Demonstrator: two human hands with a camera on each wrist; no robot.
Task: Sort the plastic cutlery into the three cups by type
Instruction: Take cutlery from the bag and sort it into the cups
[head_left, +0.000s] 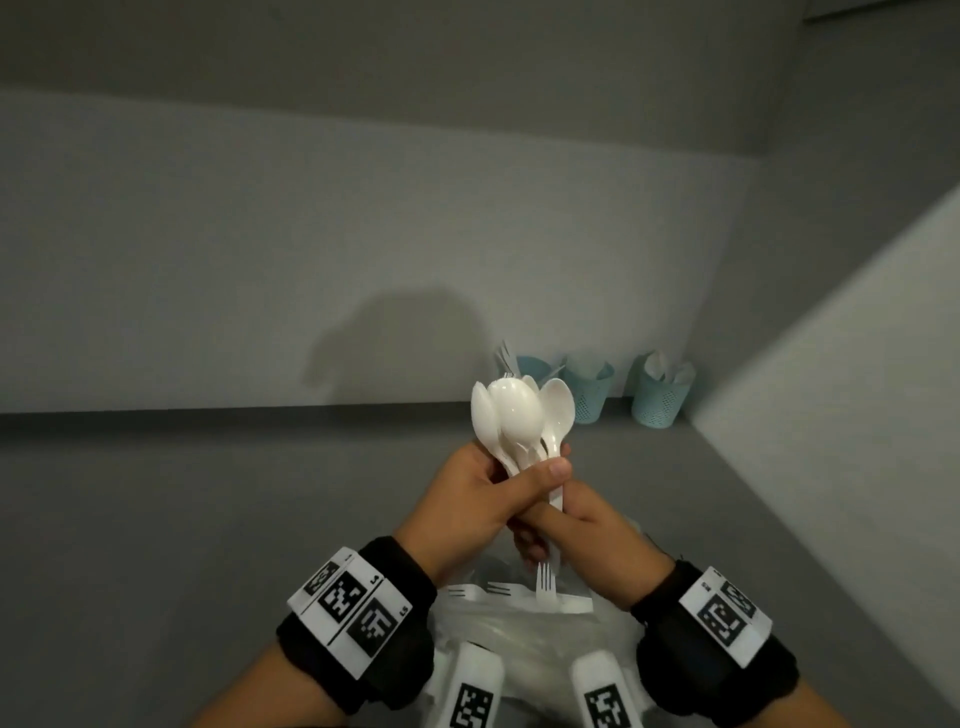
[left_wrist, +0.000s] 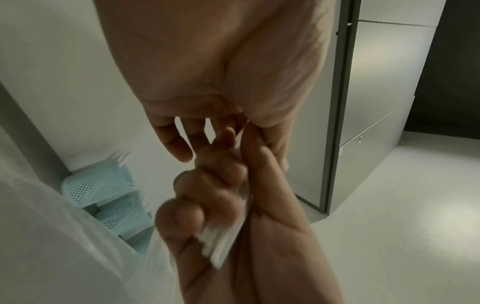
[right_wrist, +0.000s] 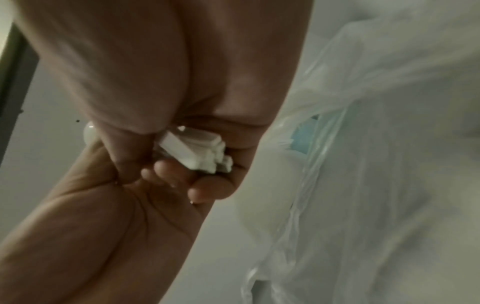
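A bunch of white plastic spoons (head_left: 519, 415) stands upright, bowls up, above the counter. My left hand (head_left: 488, 493) grips the bunch just below the bowls, thumb across the front. Right under it, my right hand (head_left: 571, 525) is curled round the lower handles; the handle ends (right_wrist: 197, 152) show inside its fingers, and again as handle ends (left_wrist: 223, 242) from the left wrist. Three light-blue perforated cups stand at the back right by the wall: left cup (head_left: 532, 366), middle cup (head_left: 589, 392), right cup (head_left: 662, 397). White cutlery sticks out of the left and right cups.
A clear plastic bag (head_left: 524, 623) lies on the grey counter (head_left: 208, 519) below my hands, with white forks (head_left: 544, 584) on it. Walls close the counter at the back and right. In the left wrist view, a grey cabinet (left_wrist: 369, 123) stands beyond.
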